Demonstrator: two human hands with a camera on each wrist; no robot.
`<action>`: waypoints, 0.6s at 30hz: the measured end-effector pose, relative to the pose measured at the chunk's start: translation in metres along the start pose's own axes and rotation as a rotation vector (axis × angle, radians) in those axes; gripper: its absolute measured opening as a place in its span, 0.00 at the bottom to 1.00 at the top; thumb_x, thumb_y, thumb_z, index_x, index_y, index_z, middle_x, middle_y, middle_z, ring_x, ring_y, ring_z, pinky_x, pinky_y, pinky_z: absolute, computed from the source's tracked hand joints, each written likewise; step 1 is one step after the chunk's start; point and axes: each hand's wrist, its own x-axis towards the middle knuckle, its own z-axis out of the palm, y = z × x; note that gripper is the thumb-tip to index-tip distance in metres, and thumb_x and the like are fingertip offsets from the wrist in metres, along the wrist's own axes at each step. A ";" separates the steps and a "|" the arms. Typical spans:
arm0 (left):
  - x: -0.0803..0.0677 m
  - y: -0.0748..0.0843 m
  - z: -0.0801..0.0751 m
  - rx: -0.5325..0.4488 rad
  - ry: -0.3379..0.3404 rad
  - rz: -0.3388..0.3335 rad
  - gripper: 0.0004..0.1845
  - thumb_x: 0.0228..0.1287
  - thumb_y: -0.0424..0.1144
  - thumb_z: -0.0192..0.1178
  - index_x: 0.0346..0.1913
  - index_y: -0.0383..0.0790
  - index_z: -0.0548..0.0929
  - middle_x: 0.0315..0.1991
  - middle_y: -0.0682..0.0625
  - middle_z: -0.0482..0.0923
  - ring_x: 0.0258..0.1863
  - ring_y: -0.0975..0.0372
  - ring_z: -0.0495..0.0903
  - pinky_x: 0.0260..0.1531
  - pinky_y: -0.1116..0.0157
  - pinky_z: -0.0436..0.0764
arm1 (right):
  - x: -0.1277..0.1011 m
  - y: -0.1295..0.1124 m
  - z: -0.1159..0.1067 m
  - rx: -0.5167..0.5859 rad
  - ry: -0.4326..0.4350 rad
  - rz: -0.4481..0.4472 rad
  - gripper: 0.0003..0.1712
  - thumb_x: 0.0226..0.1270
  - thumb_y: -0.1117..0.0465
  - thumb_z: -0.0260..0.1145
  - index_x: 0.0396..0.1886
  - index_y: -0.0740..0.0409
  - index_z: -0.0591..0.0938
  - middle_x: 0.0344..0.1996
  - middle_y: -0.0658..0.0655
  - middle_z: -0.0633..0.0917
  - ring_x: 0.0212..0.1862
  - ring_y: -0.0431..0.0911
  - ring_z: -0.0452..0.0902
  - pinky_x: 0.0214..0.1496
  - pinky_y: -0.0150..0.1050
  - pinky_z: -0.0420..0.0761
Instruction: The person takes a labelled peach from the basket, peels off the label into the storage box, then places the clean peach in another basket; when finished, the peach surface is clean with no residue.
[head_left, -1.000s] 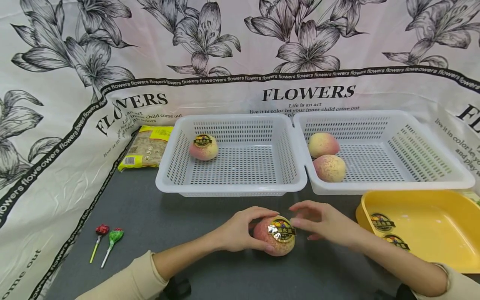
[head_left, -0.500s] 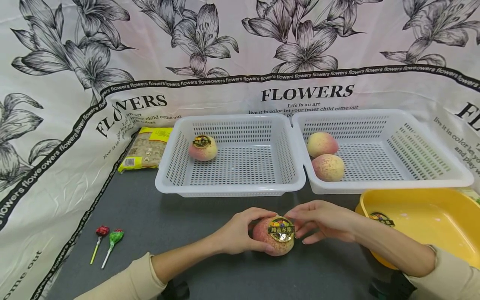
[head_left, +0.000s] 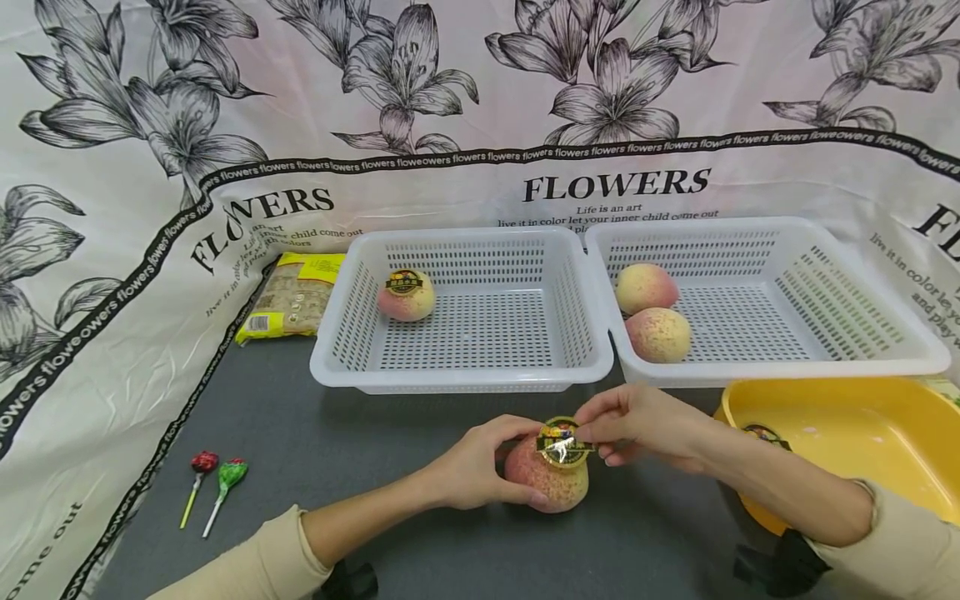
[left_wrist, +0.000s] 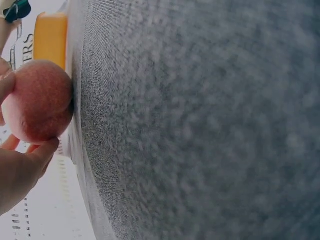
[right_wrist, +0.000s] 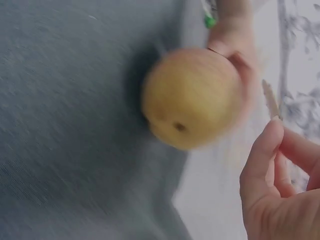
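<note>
white baskets (head_left: 461, 383) hold peaches; left hand (head_left: 472, 467) grips peach (head_left: 543, 483), right hand (head_left: 637, 425) pinches sticker (head_left: 561, 442).

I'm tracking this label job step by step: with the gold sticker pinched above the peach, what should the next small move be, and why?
Probably keep lifting the sticker up and away until it is free. The right hand pinches its edge, and it looks partly raised off the peach, which the left hand steadies on the grey table. Whether the lower edge is stuck cannot be told.
</note>
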 end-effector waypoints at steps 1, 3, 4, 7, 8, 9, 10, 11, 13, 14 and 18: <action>0.000 0.000 0.000 0.001 0.001 0.000 0.36 0.48 0.34 0.75 0.62 0.39 0.72 0.57 0.50 0.70 0.55 0.64 0.71 0.49 0.70 0.74 | -0.003 -0.003 -0.004 0.005 0.003 -0.006 0.16 0.63 0.59 0.69 0.44 0.67 0.80 0.27 0.56 0.81 0.28 0.43 0.76 0.34 0.38 0.81; 0.000 0.000 0.000 -0.001 0.006 0.004 0.36 0.48 0.34 0.75 0.62 0.40 0.73 0.56 0.51 0.70 0.55 0.64 0.71 0.48 0.70 0.74 | -0.009 -0.010 -0.014 -0.008 0.009 -0.016 0.16 0.64 0.58 0.68 0.44 0.66 0.79 0.28 0.56 0.81 0.29 0.44 0.76 0.36 0.39 0.81; 0.000 0.000 -0.001 -0.003 0.009 0.007 0.36 0.48 0.33 0.75 0.62 0.40 0.73 0.56 0.51 0.70 0.55 0.64 0.71 0.48 0.70 0.75 | -0.013 -0.013 -0.021 -0.028 0.012 -0.021 0.15 0.65 0.58 0.67 0.45 0.65 0.79 0.28 0.56 0.81 0.31 0.45 0.77 0.38 0.40 0.80; -0.001 0.000 -0.001 -0.020 0.015 0.019 0.36 0.47 0.32 0.75 0.63 0.41 0.73 0.57 0.51 0.70 0.55 0.63 0.71 0.48 0.69 0.75 | -0.024 -0.017 -0.043 -0.096 0.025 -0.042 0.14 0.68 0.58 0.64 0.46 0.63 0.78 0.32 0.55 0.81 0.35 0.47 0.78 0.43 0.41 0.80; -0.002 0.000 -0.002 -0.028 0.015 0.020 0.36 0.48 0.32 0.75 0.63 0.41 0.73 0.57 0.51 0.70 0.55 0.63 0.71 0.47 0.69 0.76 | -0.027 -0.016 -0.051 -0.117 0.029 -0.046 0.13 0.69 0.58 0.62 0.47 0.62 0.78 0.33 0.55 0.81 0.37 0.47 0.78 0.45 0.41 0.79; -0.002 0.000 -0.002 -0.029 0.016 0.021 0.36 0.48 0.32 0.75 0.63 0.41 0.73 0.57 0.50 0.70 0.55 0.63 0.71 0.47 0.69 0.76 | -0.030 -0.014 -0.060 -0.131 0.030 -0.049 0.12 0.70 0.59 0.61 0.47 0.62 0.78 0.34 0.54 0.81 0.39 0.48 0.78 0.47 0.41 0.78; -0.002 -0.001 -0.002 -0.034 0.015 0.019 0.36 0.48 0.32 0.75 0.63 0.41 0.73 0.57 0.51 0.70 0.56 0.63 0.71 0.48 0.69 0.76 | -0.034 -0.011 -0.069 -0.141 0.027 -0.050 0.11 0.71 0.59 0.60 0.47 0.61 0.78 0.35 0.54 0.81 0.40 0.48 0.77 0.49 0.41 0.78; -0.003 -0.001 -0.002 -0.036 0.013 0.016 0.36 0.48 0.32 0.75 0.63 0.41 0.72 0.57 0.51 0.70 0.56 0.63 0.71 0.48 0.69 0.75 | -0.037 -0.007 -0.078 -0.146 0.021 -0.050 0.10 0.72 0.60 0.58 0.47 0.60 0.78 0.37 0.53 0.81 0.41 0.47 0.77 0.49 0.41 0.78; -0.003 -0.001 -0.002 -0.034 0.009 0.010 0.36 0.48 0.33 0.75 0.63 0.41 0.72 0.58 0.51 0.69 0.56 0.63 0.71 0.48 0.69 0.75 | -0.043 0.003 -0.097 -0.146 -0.008 -0.054 0.08 0.73 0.62 0.56 0.46 0.59 0.78 0.38 0.52 0.81 0.42 0.46 0.77 0.50 0.41 0.77; -0.004 -0.002 -0.002 -0.033 0.008 0.007 0.37 0.48 0.33 0.75 0.63 0.41 0.72 0.58 0.51 0.69 0.56 0.63 0.71 0.48 0.69 0.75 | -0.047 0.009 -0.106 -0.146 -0.020 -0.051 0.08 0.74 0.63 0.55 0.47 0.58 0.78 0.39 0.51 0.81 0.42 0.46 0.77 0.50 0.41 0.77; -0.005 -0.002 -0.003 -0.030 0.011 0.011 0.36 0.48 0.34 0.75 0.63 0.41 0.72 0.58 0.50 0.69 0.56 0.62 0.71 0.48 0.69 0.75 | -0.062 0.034 -0.142 -0.129 -0.071 -0.044 0.11 0.76 0.66 0.50 0.47 0.56 0.79 0.42 0.50 0.81 0.43 0.44 0.78 0.50 0.40 0.77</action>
